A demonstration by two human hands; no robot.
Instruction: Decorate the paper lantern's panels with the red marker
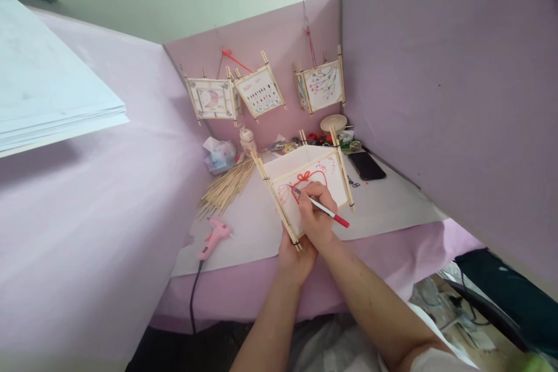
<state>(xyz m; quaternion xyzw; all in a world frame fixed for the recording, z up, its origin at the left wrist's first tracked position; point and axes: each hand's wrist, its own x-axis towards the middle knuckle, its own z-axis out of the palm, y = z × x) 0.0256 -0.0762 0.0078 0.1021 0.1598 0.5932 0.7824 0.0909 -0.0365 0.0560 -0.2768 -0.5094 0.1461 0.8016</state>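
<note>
Red-ended pen sits pinched in the right hand; left hand, fingers mostly hidden, grips the lantern.

One Held, Three Hung

One pen is in the right hand, one lantern in the left hand. Beyond both hands hang three more lanterns. To their left lie one glue gun and one pile of sticks, too many to count; to their right, one phone.

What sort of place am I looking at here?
Probably a small craft booth: a pink glue gun, a pile of thin wooden sticks, and decorated stick-framed lanterns hanging at the back.
</note>
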